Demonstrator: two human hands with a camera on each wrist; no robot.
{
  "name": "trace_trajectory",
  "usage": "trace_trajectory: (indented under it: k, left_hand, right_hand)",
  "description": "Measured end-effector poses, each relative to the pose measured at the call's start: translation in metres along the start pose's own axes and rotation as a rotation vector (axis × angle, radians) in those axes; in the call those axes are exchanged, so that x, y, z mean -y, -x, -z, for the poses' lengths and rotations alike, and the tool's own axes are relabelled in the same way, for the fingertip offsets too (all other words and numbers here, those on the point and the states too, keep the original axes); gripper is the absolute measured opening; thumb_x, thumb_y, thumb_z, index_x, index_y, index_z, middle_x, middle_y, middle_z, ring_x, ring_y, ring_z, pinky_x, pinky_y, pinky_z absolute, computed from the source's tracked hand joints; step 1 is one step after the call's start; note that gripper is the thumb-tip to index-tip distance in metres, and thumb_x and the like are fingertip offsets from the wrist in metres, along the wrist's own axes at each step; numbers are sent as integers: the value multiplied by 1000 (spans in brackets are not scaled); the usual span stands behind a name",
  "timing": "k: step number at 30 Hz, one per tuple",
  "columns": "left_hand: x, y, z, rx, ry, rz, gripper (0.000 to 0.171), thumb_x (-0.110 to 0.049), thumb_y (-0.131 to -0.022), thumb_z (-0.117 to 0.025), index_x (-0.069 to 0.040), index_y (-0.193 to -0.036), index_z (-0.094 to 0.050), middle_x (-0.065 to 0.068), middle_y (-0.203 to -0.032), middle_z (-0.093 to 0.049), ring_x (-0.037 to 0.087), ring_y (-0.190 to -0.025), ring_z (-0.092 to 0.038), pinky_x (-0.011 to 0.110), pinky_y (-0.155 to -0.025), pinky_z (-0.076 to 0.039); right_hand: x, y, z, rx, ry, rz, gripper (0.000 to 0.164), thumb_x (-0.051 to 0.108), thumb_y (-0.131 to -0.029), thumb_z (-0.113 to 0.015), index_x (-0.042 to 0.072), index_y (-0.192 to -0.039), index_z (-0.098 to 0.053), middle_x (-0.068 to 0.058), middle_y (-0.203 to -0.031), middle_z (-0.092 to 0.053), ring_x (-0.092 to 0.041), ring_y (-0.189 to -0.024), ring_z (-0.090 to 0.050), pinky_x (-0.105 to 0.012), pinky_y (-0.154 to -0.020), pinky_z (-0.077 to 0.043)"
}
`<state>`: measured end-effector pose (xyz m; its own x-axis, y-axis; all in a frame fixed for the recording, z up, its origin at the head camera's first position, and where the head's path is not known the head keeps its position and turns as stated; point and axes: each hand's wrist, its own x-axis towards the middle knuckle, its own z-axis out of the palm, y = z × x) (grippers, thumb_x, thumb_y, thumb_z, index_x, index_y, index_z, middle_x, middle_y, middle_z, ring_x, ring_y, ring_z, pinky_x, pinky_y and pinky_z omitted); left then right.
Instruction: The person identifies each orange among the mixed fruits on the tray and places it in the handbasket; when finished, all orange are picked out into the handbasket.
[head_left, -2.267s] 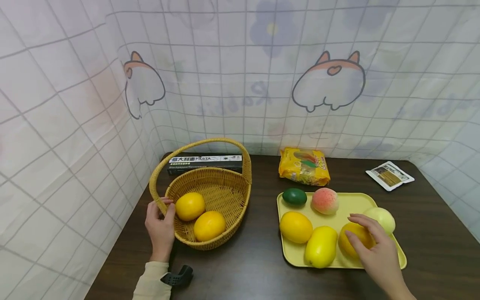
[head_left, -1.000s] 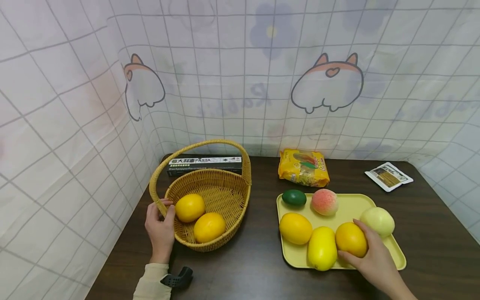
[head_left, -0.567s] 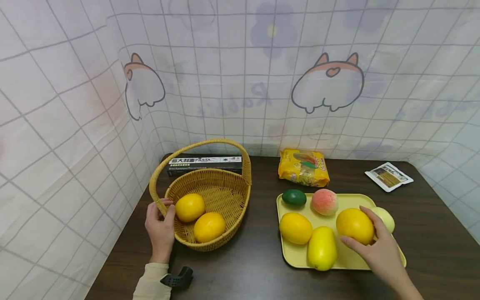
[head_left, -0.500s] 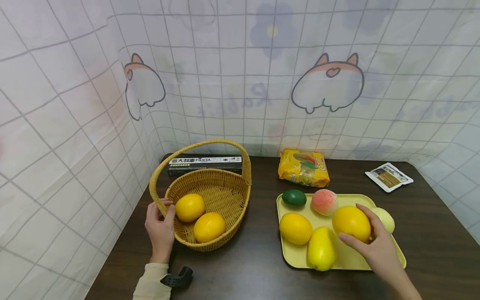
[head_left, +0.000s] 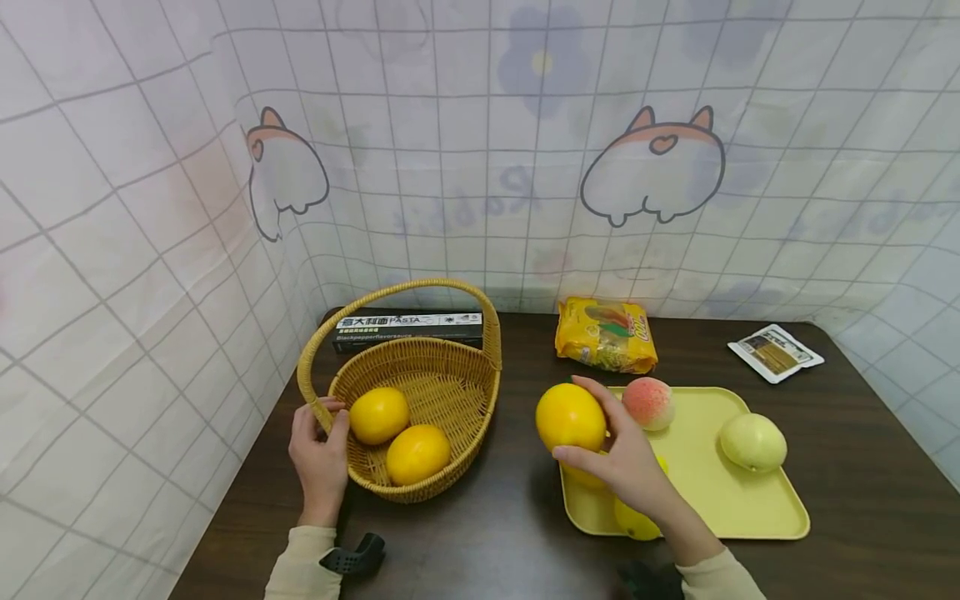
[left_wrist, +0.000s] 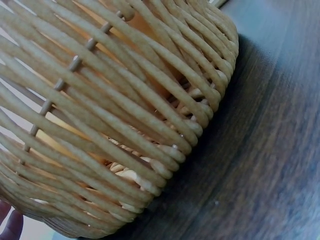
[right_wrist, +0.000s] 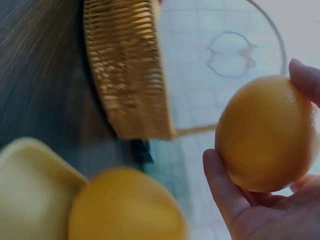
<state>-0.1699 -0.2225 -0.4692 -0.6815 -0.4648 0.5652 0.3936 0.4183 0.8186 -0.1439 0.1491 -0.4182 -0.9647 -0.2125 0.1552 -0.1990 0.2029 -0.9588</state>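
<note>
The right hand (head_left: 633,462) pinches a yellow fruit (head_left: 570,417) between thumb and fingers, raised over the 10 o'clock corner of the tray (head_left: 735,500), with the basket (head_left: 457,400) at 9 o'clock from it. Seen from the head the fruit looks nearly round, and which end points where cannot be told; the right wrist view gives an egg shape, its long axis roughly 12 to 6 o'clock, its skin smooth and glossy. Only there does daylight show round its underside; a blurred second fruit (right_wrist: 127,210) sits at 7 o'clock.

The left hand (head_left: 321,458) grips the basket at 8 o'clock, where the handle (head_left: 438,282) meets the rim. The left wrist view shows gaps between the wall's thick woven strands, with orange showing through. The tray is smooth with rounded corners; the worktop (head_left: 502,517) has dark wood grain.
</note>
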Motion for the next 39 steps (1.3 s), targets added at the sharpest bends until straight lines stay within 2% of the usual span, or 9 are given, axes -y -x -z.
trace_trajectory:
  k: [5,7,14,19,25,29,34,39]
  left_hand:
    - [0,0,1,5,8,5,12,6,-88,-64,12,-98,-66,27,-106,-58,14,-94,-54,16,-79,-40]
    - [1,0,1,10,7,4,12,6,-88,-64,12,-98,-66,27,-106,-58,12,-94,-54,16,-78,-40]
    - [38,-3,-4,-8,7,-11,12,7,-86,-66,7,-98,-69,21,-107,-60,4,-94,-53,16,-77,-40]
    - [42,-2,-4,-12,7,-14,11,4,-87,-67,4,-98,-70,14,-106,-61,4,-95,-54,16,-79,-41]
    - [40,-1,-3,-11,9,0,10,-1,-88,-67,2,-97,-70,12,-105,-60,6,-94,-55,17,-78,-42]
    - [36,-1,-2,-9,8,3,10,1,-89,-66,4,-98,-69,15,-106,-60,6,-94,-54,16,-78,-41]
    - [15,-1,-1,0,24,-6,11,7,-87,-64,11,-98,-67,26,-106,-58,10,-93,-53,15,-78,-40]
    - [0,0,1,11,16,2,12,7,-87,-64,13,-97,-66,29,-106,-57,11,-91,-54,14,-77,-40]
  right_hand:
    - [-4,-28,-29,51,-22,-14,76,26,-83,-78,28,-147,-36,-5,-138,-47,-31,-110,-52,-39,-88,-49]
    - [-4,-37,-40,63,-37,8,76,26,-83,-78,28,-147,-36,-6,-138,-48,-30,-110,-52,-40,-89,-48]
    - [-1,-60,-74,119,-140,73,78,15,-84,-76,24,-149,-34,-6,-139,-47,-27,-111,-53,-39,-89,-49]
    - [-1,-73,-96,129,-97,77,82,13,-82,-78,26,-150,-34,-7,-141,-46,-25,-112,-54,-38,-89,-49]
    - [-9,-91,-115,141,16,137,83,22,-78,-83,31,-147,-37,-1,-136,-52,-20,-105,-59,-37,-86,-51]
    - [-11,-103,-123,152,122,169,85,30,-76,-84,29,-147,-38,4,-137,-51,-16,-103,-59,-35,-86,-51]
    - [-11,-117,-130,160,207,156,89,35,-75,-83,21,-150,-37,1,-140,-50,-17,-103,-59,-37,-86,-51]
    - [-11,-127,-136,174,283,125,91,38,-75,-83,19,-150,-37,-1,-140,-50,-18,-104,-59,-37,-86,-50]
